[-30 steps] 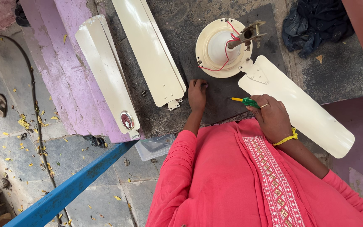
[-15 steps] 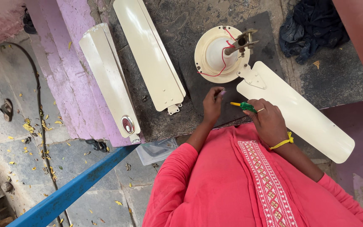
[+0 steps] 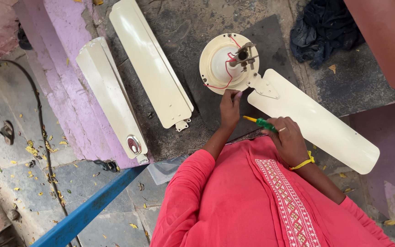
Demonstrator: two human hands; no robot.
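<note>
Three cream fan blades on the dark slab: two loose ones, blade nearest the purple ledge (image 3: 110, 96) at upper left w/ a shiny oval fitting at its lower end, second loose blade (image 3: 152, 64) just right of it w/ its bracket end pointing down-frame, and attached blade (image 3: 316, 119) running from centre to lower right, bolted to the fan motor housing (image 3: 225, 64) at top centre. Housing is round, cream, w/ red wires looped over it & a metal stem sticking up. Left hand (image 3: 230, 107) sits just below the housing rim, fingertips at its lower edge; fingers curled, can't tell if they pinch anything. Right hand (image 3: 289, 139), yellow band at wrist, closed around a screwdriver (image 3: 260, 121) w/ green-yellow handle, tip end pointing left toward the left hand, over the slab between the two hands. Person's red sleeves & torso fill the bottom centre, hiding the slab's near edge. Dark blue cloth (image 3: 325, 29) bunched at upper right. Blue bar (image 3: 92, 208) slants across lower left over grey floor w/ scattered yellow leaves. Black cable (image 3: 40, 119) runs down the left side.
</note>
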